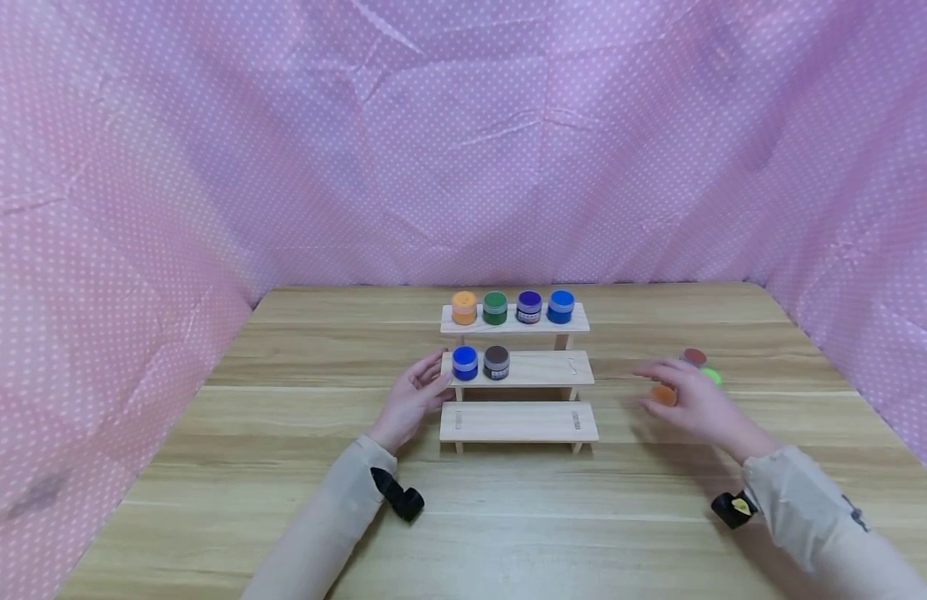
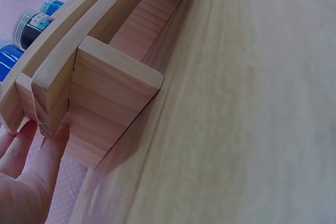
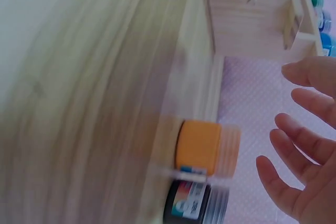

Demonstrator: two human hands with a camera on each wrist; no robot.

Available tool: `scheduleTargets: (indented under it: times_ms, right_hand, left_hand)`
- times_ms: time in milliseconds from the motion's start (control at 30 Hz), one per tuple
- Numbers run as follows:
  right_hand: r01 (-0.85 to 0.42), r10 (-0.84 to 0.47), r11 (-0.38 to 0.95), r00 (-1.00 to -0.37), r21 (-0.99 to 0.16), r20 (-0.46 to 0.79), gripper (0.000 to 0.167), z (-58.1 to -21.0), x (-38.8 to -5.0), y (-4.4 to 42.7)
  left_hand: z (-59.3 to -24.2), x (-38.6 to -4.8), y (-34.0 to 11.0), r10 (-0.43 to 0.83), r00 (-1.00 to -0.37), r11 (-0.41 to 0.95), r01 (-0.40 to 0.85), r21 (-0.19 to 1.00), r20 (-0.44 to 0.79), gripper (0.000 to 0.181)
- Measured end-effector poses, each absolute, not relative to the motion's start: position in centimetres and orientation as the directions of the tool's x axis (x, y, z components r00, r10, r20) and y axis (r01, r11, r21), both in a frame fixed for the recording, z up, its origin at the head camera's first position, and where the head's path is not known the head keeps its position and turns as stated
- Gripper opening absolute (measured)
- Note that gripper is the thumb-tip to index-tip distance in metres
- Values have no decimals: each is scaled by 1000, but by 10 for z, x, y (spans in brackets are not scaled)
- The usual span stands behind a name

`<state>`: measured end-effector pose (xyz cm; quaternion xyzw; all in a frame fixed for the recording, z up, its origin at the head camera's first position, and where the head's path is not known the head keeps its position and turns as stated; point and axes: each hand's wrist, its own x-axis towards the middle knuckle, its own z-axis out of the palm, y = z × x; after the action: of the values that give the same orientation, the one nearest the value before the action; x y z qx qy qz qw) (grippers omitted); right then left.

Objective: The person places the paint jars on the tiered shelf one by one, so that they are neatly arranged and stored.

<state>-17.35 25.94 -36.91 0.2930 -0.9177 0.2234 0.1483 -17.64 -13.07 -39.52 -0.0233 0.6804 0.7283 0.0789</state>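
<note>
1. Your left hand [image 1: 414, 398] was at the left end of a three-tier wooden rack [image 1: 519, 422]. Its fingers were extended, their tips touching the ends of the boards.
2. Your right hand [image 1: 696, 404] was well right of the rack, fingers released and loosely bent.
3. The orange paint jar [image 1: 663, 395] stood upright on the table right of the rack. From the head it showed between your right thumb and fingers; the right wrist view showed those fingers apart from it.
4. Just beyond that jar, you had a red-brown jar [image 1: 693, 357] and a bright green jar [image 1: 711, 377], both partly hidden by your hand. The right wrist view also showed a dark labelled jar [image 3: 190, 202] just beside the orange one.
5. On the far, highest tier you had four jars, left to right: yellow-orange jar [image 1: 464, 308], green jar [image 1: 495, 308], violet jar [image 1: 528, 307] and blue jar [image 1: 561, 307].
6. On the middle tier, toward the left, stood a deep blue jar [image 1: 465, 363] and, right of it, a dark brown jar [image 1: 497, 363].
7. Your rack stood on a wood-grain table [image 1: 283, 467], with a pink dotted cloth [image 1: 463, 167] hanging beyond.
</note>
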Motion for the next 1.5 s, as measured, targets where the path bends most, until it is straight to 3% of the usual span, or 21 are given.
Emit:
scheduleTargets:
  times_ms: [533,767,1000,1500]
  right_hand:
    - [-610,-529,757,-783,-235,327,41,-374,-183,277]
    - [-608,-543,768,-785,-200,299,34,-376,-184,278]
    - [-594,-547,774,-801,-218,241,31,-374,-185,278]
    - [-680,-622,719,-722,-144,304,28,-382,-190,282]
  left_hand:
    - [-395,-176,-131,74,-986,-54,-155,986,-151,52]
    - [-396,-176,-132,100,-987,-54,-130,990,-125,52]
    - [-398,-177,-133,106,-988,-55,-122,991,-115,53]
    - [-398,-177,-132,83,-989,-71,-125,990,-119,52]
